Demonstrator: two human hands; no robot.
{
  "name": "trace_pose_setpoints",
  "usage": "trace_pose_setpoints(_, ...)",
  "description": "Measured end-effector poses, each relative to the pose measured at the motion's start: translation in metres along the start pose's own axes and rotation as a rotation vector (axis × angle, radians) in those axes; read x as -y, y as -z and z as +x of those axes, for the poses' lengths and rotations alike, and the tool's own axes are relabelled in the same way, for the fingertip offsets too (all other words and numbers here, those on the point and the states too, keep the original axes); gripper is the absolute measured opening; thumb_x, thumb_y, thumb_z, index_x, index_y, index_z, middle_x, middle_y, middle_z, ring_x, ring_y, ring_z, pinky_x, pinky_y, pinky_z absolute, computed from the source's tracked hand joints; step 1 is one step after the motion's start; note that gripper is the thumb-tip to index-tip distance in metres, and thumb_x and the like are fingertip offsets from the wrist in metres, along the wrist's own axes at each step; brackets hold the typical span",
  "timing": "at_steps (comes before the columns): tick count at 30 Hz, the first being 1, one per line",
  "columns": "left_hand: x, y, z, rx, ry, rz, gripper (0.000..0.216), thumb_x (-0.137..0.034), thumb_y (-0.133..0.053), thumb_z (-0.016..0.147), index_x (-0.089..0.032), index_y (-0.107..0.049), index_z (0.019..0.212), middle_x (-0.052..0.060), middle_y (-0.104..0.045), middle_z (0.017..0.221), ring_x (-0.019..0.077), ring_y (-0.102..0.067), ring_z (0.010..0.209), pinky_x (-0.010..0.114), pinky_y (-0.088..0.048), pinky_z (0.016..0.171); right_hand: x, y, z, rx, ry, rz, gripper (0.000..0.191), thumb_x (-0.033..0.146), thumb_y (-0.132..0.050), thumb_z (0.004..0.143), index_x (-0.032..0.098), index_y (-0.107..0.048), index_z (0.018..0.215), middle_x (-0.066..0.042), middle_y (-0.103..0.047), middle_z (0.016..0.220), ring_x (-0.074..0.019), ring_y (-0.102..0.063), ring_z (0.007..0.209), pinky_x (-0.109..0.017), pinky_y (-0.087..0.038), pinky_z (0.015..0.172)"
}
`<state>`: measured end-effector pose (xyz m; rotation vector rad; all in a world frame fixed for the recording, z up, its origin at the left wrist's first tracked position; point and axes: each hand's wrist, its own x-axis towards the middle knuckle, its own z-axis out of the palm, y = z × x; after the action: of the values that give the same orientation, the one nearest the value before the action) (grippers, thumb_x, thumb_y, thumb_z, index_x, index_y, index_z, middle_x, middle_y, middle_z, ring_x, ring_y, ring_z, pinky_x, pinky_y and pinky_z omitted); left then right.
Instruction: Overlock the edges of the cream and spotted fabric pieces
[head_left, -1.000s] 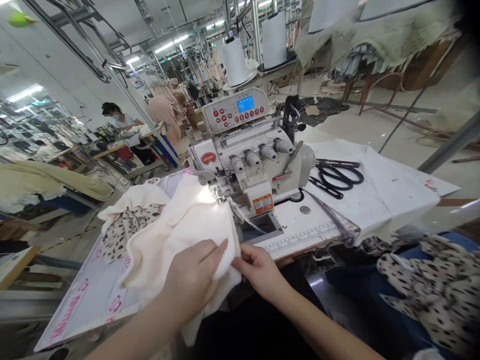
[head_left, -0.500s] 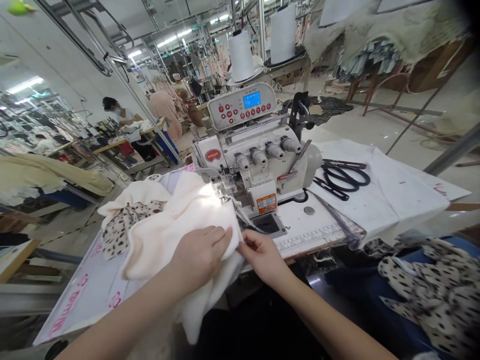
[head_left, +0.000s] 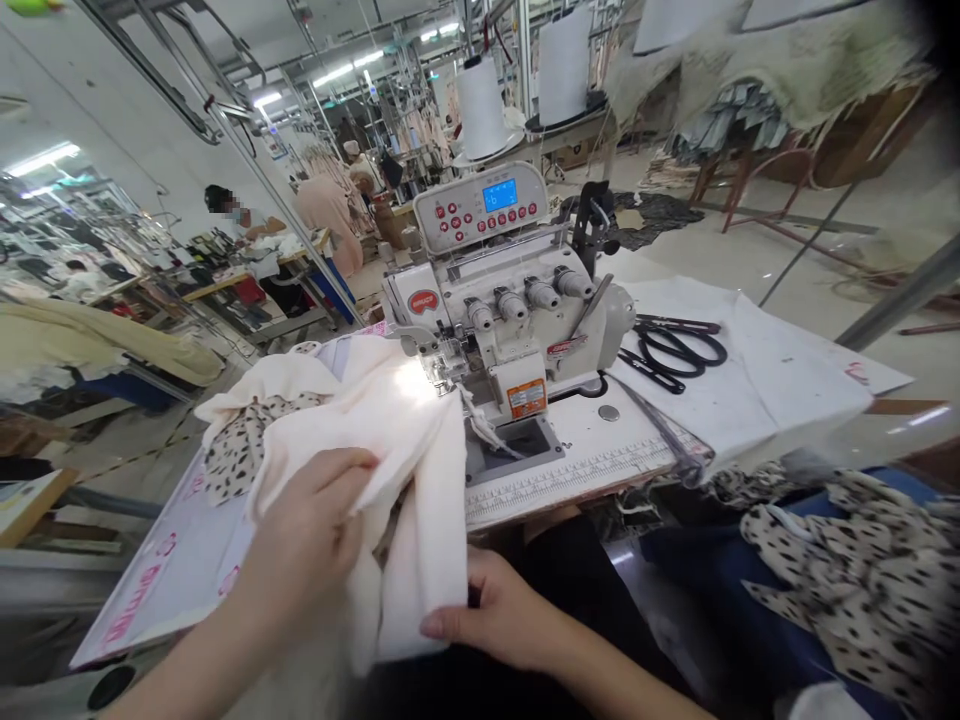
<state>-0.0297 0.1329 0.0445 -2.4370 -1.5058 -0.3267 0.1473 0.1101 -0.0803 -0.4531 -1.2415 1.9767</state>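
Observation:
A cream fabric piece (head_left: 390, 430) lies on the white sewing table (head_left: 600, 450), with its far edge under the presser foot of the white overlock machine (head_left: 510, 320). My left hand (head_left: 304, 545) grips a fold of the cream fabric from above, fingers curled over it. My right hand (head_left: 499, 615) pinches the fabric's lower hanging corner below the table's front edge. A leopard-print piece (head_left: 240, 445) pokes out from under the cream fabric at the left.
Black scissors (head_left: 671, 350) lie on a white cloth right of the machine. A leopard-print fabric pile (head_left: 855, 570) sits at the lower right. Thread cones (head_left: 480, 105) stand behind the machine. Other workers sit at tables in the far left background.
Both hands have drawn back toward me from near the machine: the left slid left along the fabric, and the right dropped below the table edge, taking the fabric's corner with it.

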Motion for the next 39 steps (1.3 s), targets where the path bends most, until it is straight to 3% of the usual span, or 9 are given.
trace_pose_setpoints(7, 0.05, 0.067, -0.078, -0.011, 0.339, 0.183, 0.028, -0.028, -0.031, 0.075, -0.019, -0.05, 0.092, 0.0, -0.049, 0.1, 0.0186, -0.049, 0.091, 0.034, -0.039, 0.082, -0.029, -0.024, -0.032, -0.017, -0.088, 0.075, 0.037, 0.032, -0.069, 0.067, 0.017, -0.063, 0.1, -0.004, -0.064, 0.091, -0.0206, -0.057, 0.086, -0.033, -0.045, 0.079)
trace_pose_setpoints(9, 0.039, 0.078, -0.098, 0.022, 0.444, 0.099, 0.029, -0.034, -0.032, 0.079, -0.022, -0.048, 0.099, -0.001, -0.052, 0.093, 0.0172, -0.05, 0.082, 0.031, -0.041, 0.074, -0.028, -0.033, -0.038, -0.013, -0.093, 0.0, 0.026, 0.031, -0.067, 0.068, 0.016, -0.066, 0.09, -0.003, -0.064, 0.088, -0.0207, -0.057, 0.084, -0.033, -0.044, 0.079)
trace_pose_setpoints(12, 0.004, 0.074, -0.115, 0.295, 0.4, -0.267, 0.025, -0.034, -0.036, 0.085, -0.023, -0.046, 0.105, -0.001, -0.056, 0.088, 0.0143, -0.052, 0.077, 0.022, -0.043, 0.068, -0.016, -0.051, -0.045, 0.034, -0.037, -0.118, 0.015, 0.026, -0.062, 0.073, 0.016, -0.066, 0.084, -0.003, -0.063, 0.085, -0.0193, -0.056, 0.08, -0.031, -0.045, 0.076)
trace_pose_setpoints(16, -0.037, 0.049, -0.12, 0.455, 0.306, -0.687, 0.025, -0.034, -0.036, 0.087, -0.016, -0.053, 0.082, 0.002, -0.055, 0.074, 0.013, -0.052, 0.07, 0.019, -0.044, 0.064, 0.004, -0.078, -0.054, 0.023, 0.078, -0.284, 0.014, 0.02, -0.055, 0.079, 0.017, -0.06, 0.091, -0.003, -0.062, 0.084, -0.018, -0.057, 0.079, -0.028, -0.046, 0.074)
trace_pose_setpoints(21, -0.051, 0.044, -0.148, 0.343, 0.363, -1.152, 0.04, -0.027, -0.054, 0.077, -0.019, -0.044, 0.114, 0.007, -0.056, 0.102, 0.0178, -0.056, 0.091, 0.025, -0.047, 0.076, 0.007, -0.1, -0.066, -0.149, 0.259, -0.422, 0.035, 0.017, -0.053, 0.081, 0.023, -0.041, 0.113, 0.0, -0.06, 0.08, -0.0131, -0.057, 0.068, -0.023, -0.047, 0.062)
trace_pose_setpoints(25, -0.053, 0.042, -0.182, 0.209, 0.351, -1.031, 0.072, -0.006, -0.049, 0.069, -0.027, -0.023, 0.133, 0.008, -0.048, 0.124, 0.0169, -0.054, 0.103, 0.027, -0.046, 0.085, 0.012, -0.105, -0.067, -0.067, 0.453, -0.652, 0.032, 0.012, -0.047, 0.082, 0.025, -0.049, 0.111, -0.003, -0.057, 0.087, -0.0135, -0.056, 0.075, -0.024, -0.047, 0.067)
trace_pose_setpoints(30, -0.05, 0.012, -0.198, -0.251, 0.436, -0.718, 0.048, -0.006, -0.039, 0.074, -0.02, -0.046, 0.119, 0.006, -0.055, 0.116, 0.0167, -0.054, 0.103, 0.031, -0.045, 0.088, 0.019, -0.112, -0.053, 0.16, 0.573, -0.869, 0.037, 0.005, -0.037, 0.08, 0.02, -0.056, 0.108, -0.007, -0.053, 0.089, -0.0148, -0.054, 0.081, -0.025, -0.048, 0.069)
trace_pose_setpoints(33, -0.047, 0.005, -0.19, -0.346, 0.42, -0.792, 0.029, -0.012, -0.04, 0.079, -0.017, -0.057, 0.102, 0.006, -0.061, 0.098, 0.0158, -0.058, 0.091, 0.029, -0.047, 0.081, 0.019, -0.115, -0.044, 0.202, 0.711, -1.047, 0.039, 0.004, -0.037, 0.081, 0.019, -0.052, 0.115, -0.009, -0.054, 0.093, -0.0162, -0.054, 0.085, -0.026, -0.048, 0.07)
trace_pose_setpoints(39, -0.052, 0.03, -0.172, -0.541, 0.31, -0.816, 0.024, -0.02, -0.038, 0.084, -0.013, -0.057, 0.071, 0.007, -0.053, 0.086, 0.0143, -0.052, 0.08, 0.026, -0.044, 0.071, 0.043, -0.129, -0.035, 0.081, 0.958, -1.347, 0.017, 0.009, -0.052, 0.08, 0.017, -0.064, 0.088, -0.004, -0.053, 0.067, -0.0128, -0.047, 0.061, -0.023, -0.04, 0.051)
